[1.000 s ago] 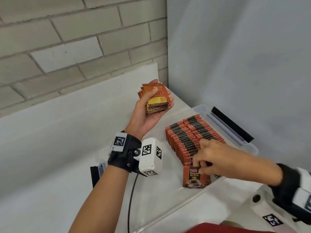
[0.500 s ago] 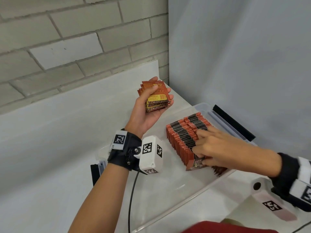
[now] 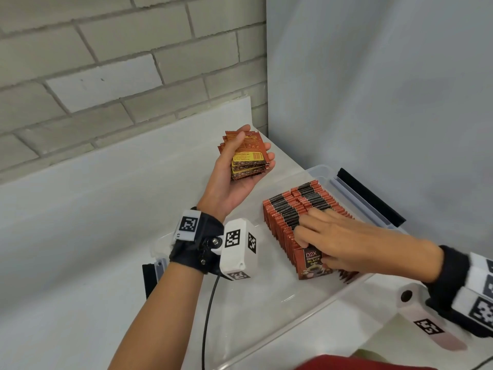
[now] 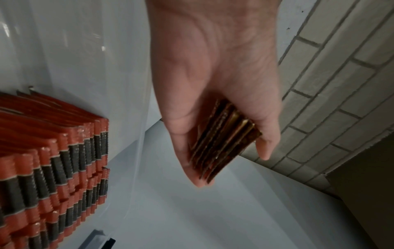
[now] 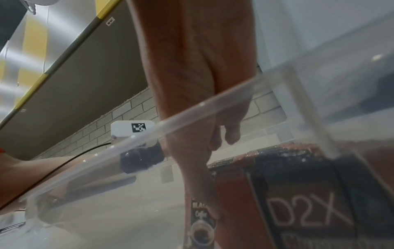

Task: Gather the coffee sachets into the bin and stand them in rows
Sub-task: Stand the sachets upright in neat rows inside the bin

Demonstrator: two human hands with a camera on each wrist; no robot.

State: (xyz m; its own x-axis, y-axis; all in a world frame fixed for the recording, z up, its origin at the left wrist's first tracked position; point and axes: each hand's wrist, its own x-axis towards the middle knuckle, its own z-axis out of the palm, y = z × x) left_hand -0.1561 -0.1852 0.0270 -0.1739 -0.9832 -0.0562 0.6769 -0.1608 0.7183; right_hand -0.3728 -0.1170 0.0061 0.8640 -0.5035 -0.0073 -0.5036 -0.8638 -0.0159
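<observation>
My left hand [image 3: 229, 180] is raised palm-up behind the clear plastic bin [image 3: 290, 320] and grips a stack of orange coffee sachets [image 3: 249, 158]. The left wrist view shows the same stack [image 4: 224, 143] edge-on between thumb and fingers. Two rows of sachets [image 3: 288, 209] stand upright in the bin's right half. My right hand [image 3: 338, 241] lies across the tops of those rows with its fingers straight. Its thumb rests on the front sachet [image 3: 309, 265], marked D2X Black Coffee. In the right wrist view that sachet [image 5: 298, 210] shows through the bin wall [image 5: 192, 109].
The bin's left half [image 3: 248, 303] is bare floor. Black latches sit at its far side [image 3: 370, 196] and its left end [image 3: 148, 281]. A brick wall [image 3: 106, 76] and a grey panel [image 3: 373, 76] close the table [image 3: 80, 236] behind and to the right. A black cable [image 3: 208, 316] hangs from my left wrist.
My right hand pushed the leaning front sachet upright against the row, then spread flat over the tops. My left hand kept hold of its stack and barely moved.
</observation>
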